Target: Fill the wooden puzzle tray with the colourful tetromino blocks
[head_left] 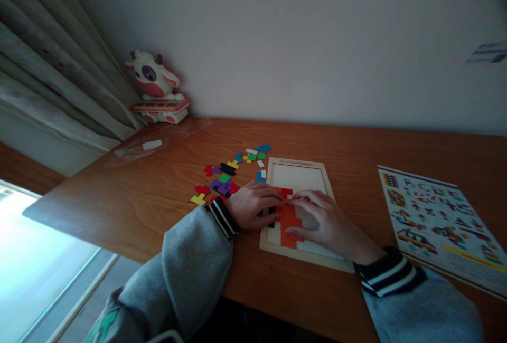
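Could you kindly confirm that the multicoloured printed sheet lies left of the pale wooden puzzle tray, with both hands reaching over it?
Not quite: the head view shows the multicoloured printed sheet lying right of the pale wooden puzzle tray. The left hand and right hand do reach over it.

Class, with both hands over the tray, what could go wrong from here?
The right hand might nudge the orange pieces askew, since it appears to touch them. The left cuff lies beside loose pieces and could sweep some aside. The left hand partly covers a black piece, so a poor fit there might go unnoticed.
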Available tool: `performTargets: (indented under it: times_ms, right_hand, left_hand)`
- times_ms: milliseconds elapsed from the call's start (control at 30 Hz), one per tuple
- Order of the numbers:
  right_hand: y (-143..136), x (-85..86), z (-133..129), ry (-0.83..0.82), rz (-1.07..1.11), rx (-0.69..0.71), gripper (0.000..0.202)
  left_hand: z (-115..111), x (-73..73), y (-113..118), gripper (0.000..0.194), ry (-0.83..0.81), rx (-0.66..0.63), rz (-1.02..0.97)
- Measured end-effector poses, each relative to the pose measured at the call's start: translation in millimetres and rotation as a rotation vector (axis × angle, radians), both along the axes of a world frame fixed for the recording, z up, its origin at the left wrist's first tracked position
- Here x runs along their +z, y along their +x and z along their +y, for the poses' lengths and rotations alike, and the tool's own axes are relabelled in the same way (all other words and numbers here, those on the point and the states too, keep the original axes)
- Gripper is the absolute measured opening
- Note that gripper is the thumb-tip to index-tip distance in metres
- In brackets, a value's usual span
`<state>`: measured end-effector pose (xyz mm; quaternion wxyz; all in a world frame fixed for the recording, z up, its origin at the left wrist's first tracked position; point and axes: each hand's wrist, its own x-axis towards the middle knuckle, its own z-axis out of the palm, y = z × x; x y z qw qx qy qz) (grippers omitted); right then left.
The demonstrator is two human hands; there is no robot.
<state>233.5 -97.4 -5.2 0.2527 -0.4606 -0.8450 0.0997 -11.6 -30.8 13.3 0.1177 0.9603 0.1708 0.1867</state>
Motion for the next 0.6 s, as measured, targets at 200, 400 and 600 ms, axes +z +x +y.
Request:
performTargets:
  times_ms: [200,400,600]
  right_hand:
    - [-0.2,-0.8,1.7,0.001,0.005,-0.005,0.043]
    - [1.5,-2.7,3.0,0.036,0.046,-0.033,0.032]
    - [1.7,-0.8,4.4,0.065,0.065,-0.051,0.029]
  left_hand:
    - [-1.3,0.6,1.1,0.026,0.028,0.029,-0.006]
    - [3.3,-4.2,0.6,0.023,0.084,0.251,-0.067]
    - [14.9,-9.0,-7.6,0.029,0.103,0.538,-0.068]
